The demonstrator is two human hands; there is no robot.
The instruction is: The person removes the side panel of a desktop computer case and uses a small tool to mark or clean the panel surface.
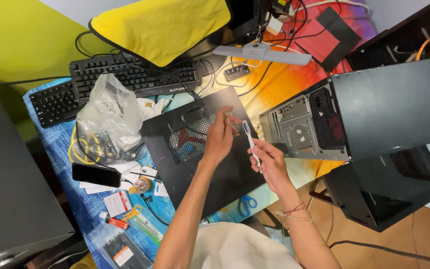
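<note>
Here, your right hand (272, 162) has its fingers closed around the handle of a white toothbrush (250, 142), whose bristled head points up and away from you. Your left hand (220, 137) is raised just beside it, fingertips pinched shut on a small component (232, 119) too tiny and blurred to identify. The toothbrush head sits close to that small piece, the two nearly touching.

Both hands hover over a black computer side panel (200, 144) lying flat on the desk (274, 84), its perforated vent grille under your left hand. To the right of your hands stands a black computer tower case (374, 109), its rear face with fan grille and ports turned toward you.

Left of the panel lies a crumpled clear plastic bag (108, 114) with yellow cable beneath it. Just in front of it rests a black smartphone (95, 175), face down. Nearer to you are a red-and-yellow marker (117, 221) and a bag of black cable ties (118, 246). Blue-handled scissors (247, 203) lie at the panel's near edge.

Beyond the panel sit two black keyboards (125, 74), and behind them a yellow cloth (162, 25) draped over a dark object.
</note>
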